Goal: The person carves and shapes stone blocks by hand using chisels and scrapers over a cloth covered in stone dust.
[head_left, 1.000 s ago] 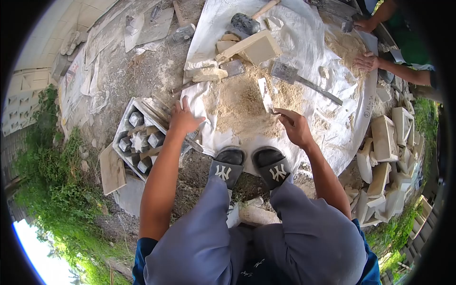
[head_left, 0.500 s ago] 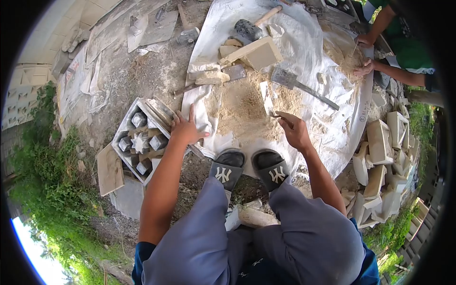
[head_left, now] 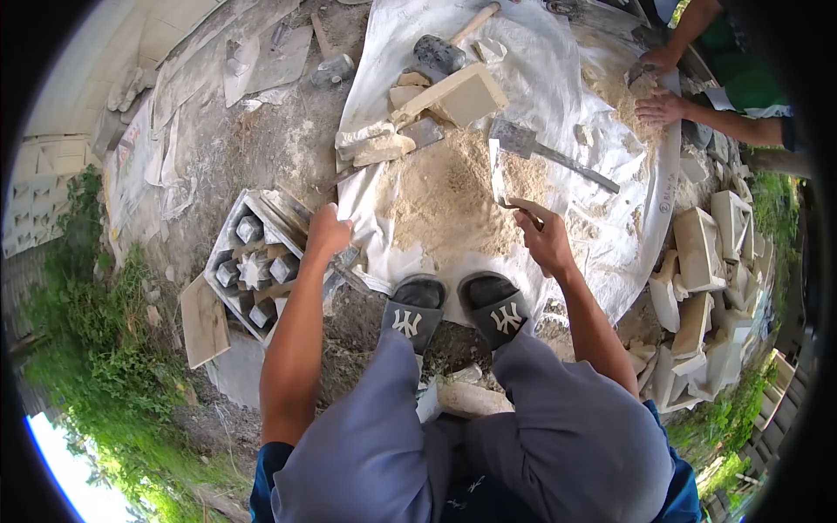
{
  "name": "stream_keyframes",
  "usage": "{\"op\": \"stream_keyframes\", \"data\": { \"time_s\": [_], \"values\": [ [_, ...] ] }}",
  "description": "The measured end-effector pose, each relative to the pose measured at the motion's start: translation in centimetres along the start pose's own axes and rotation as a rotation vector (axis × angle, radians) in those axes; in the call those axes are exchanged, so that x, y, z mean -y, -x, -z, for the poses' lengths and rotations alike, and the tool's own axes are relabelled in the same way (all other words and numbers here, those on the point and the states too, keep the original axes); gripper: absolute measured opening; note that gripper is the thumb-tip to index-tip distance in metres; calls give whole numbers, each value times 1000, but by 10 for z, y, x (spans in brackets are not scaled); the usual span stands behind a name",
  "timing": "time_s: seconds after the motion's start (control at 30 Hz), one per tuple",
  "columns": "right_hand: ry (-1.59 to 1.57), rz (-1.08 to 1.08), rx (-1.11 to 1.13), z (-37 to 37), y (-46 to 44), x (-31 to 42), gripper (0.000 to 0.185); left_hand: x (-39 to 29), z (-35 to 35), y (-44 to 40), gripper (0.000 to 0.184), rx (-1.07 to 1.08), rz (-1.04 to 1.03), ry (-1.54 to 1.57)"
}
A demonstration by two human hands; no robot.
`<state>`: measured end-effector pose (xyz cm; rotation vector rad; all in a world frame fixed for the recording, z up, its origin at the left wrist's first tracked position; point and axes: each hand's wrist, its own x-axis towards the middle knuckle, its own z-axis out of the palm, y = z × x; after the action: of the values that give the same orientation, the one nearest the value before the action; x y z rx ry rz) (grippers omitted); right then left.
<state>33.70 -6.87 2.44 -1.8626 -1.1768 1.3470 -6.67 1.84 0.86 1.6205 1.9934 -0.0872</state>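
My right hand [head_left: 544, 237] is closed round the handle of a trowel [head_left: 498, 174], whose pale, narrow blade points away over the sandy powder [head_left: 445, 187]. At the left edge of the white sheet [head_left: 370, 196], my left hand [head_left: 330, 233] has its fingers curled together, near or on the sheet's edge; what they hold is too small to make out. Just left of that hand lies a polygonal mold [head_left: 253, 266] with several grey blocks and a star shape in it.
A black mallet [head_left: 438, 54], a cast block [head_left: 466, 94] and a flat-headed tool [head_left: 514, 138] lie on the sheet. Broken cast pieces [head_left: 697, 253] are piled at right. Another person's hands [head_left: 660, 106] work at the upper right.
My left hand has gone from spread fingers to curled ones and moved slightly up. My right hand still holds the trowel. The other person's hands have moved a little.
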Motion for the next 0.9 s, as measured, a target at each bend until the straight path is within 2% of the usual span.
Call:
{"op": "stream_keyframes", "data": {
  "time_s": [0.07, 0.2, 0.27, 0.3, 0.4, 0.47, 0.6, 0.67, 0.7, 0.77, 0.8, 0.87, 0.9],
  "values": [
    [-25, 49, 5, 1, 2, -5, 31, 1, -2, 3, 46, -13, -103, -80],
    [-28, 8, 18, 2, 5, -8, 31, 5, -6, 1, 47, -13, -104, -7],
    [-45, -16, 18, -2, 4, -9, 31, -4, 5, 2, 58, 103, -62, -118],
    [-50, -17, 7, -4, 2, -13, 31, -9, 9, 3, 58, 103, -73, -123],
    [-26, 117, -12, -6, 1, -23, 29, -15, 6, 11, 54, 113, -53, -143],
    [-23, 107, -2, -4, 4, -20, 30, -7, 1, 11, 52, 31, -127, -59],
    [-23, 138, -39, -6, -2, -31, 31, -4, -1, 7, 52, 9, -114, 29],
    [-19, 130, -66, -5, -4, -33, 31, -17, 0, 8, 65, -42, -9, 19],
    [-16, 117, -71, -5, -3, -33, 32, -29, 1, 15, 65, -41, -9, 20],
    [-15, 84, -65, -5, -1, -32, 34, -53, 4, 29, 76, -236, -143, -52],
    [-13, 74, -62, -5, 0, -30, 35, -52, -4, 25, 76, -235, -145, -49],
    [-24, 59, -70, -8, 3, -26, 40, -55, -19, 14, 84, -282, -364, -203],
    [-37, 53, -80, -8, 4, -25, 44, -57, -24, 9, 84, -279, -366, -198]
  ]
}}
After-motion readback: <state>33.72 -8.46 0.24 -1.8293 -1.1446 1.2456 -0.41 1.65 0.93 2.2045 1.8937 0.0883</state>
